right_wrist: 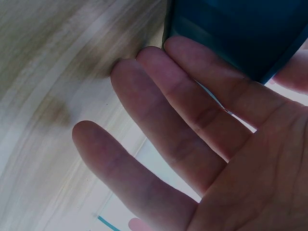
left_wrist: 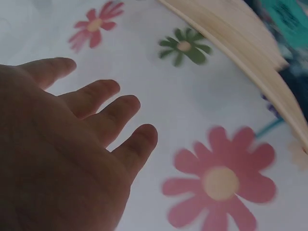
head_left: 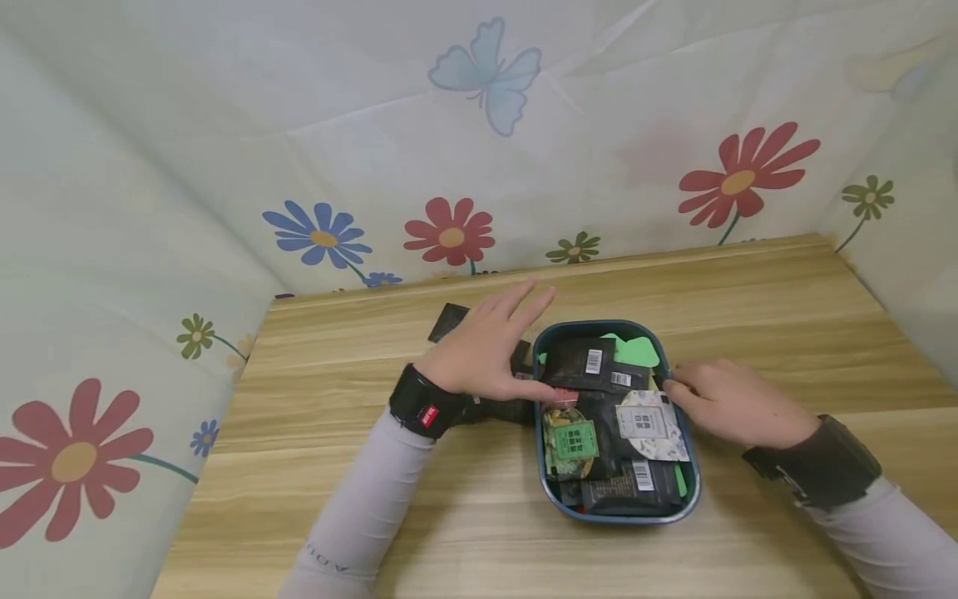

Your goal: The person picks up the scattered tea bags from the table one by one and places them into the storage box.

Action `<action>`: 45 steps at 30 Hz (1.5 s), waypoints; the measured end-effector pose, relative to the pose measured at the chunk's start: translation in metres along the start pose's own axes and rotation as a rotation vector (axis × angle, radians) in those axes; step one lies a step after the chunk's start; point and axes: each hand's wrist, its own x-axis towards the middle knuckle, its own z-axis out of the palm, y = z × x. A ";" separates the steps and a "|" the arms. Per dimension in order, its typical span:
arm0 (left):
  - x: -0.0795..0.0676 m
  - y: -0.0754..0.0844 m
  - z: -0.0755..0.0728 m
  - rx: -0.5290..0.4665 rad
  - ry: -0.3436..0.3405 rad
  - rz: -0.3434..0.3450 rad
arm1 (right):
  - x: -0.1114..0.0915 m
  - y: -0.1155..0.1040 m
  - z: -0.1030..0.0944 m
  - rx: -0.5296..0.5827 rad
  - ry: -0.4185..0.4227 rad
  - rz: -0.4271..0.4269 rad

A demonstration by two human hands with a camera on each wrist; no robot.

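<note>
My left hand point(head_left: 482, 345) hovers with spread fingers at the left side of a dark blue rectangular bin point(head_left: 619, 519). Its thumb reaches over the bin's left rim, and nothing is visibly gripped. Packed inside are several sachets: a black sachet point(head_left: 572, 363), a green-labelled sachet point(head_left: 575, 441) and a white patterned sachet point(head_left: 647, 423). Dark packets point(head_left: 509, 410) lie on the table, partly hidden under my left hand. At the opposite side, my right hand point(head_left: 737, 403) touches the bin near its rim. The right wrist view shows its fairly straight fingers point(right_wrist: 168, 120) beside the bin's wall.
The wood-patterned table point(head_left: 314, 441) carries the bin. A floral curtain point(head_left: 359, 158) hangs behind the table and along both sides. Another dark packet point(head_left: 447, 321) lies behind my left hand.
</note>
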 end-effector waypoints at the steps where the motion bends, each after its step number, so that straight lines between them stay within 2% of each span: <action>1: -0.004 -0.007 0.000 0.003 -0.009 -0.024 | 0.000 0.000 0.000 -0.001 -0.001 -0.001; 6: -0.019 -0.038 0.002 0.005 -0.033 -0.096 | 0.000 0.001 -0.001 -0.007 0.003 -0.002; 12: -0.020 -0.053 0.010 0.035 -0.048 -0.109 | -0.001 0.000 -0.003 -0.008 0.002 0.007; 16: -0.017 -0.058 0.021 0.072 -0.082 -0.098 | -0.001 -0.001 -0.002 -0.019 0.010 -0.002; 27: -0.011 -0.070 0.045 0.065 -0.171 -0.088 | -0.001 0.000 0.002 -0.018 0.006 -0.003; 38: -0.009 -0.071 0.047 0.036 -0.121 -0.066 | 0.000 -0.001 0.000 -0.015 0.001 0.002; 45: -0.010 -0.073 0.048 0.049 -0.148 -0.071 | 0.000 -0.001 0.000 -0.013 -0.003 -0.001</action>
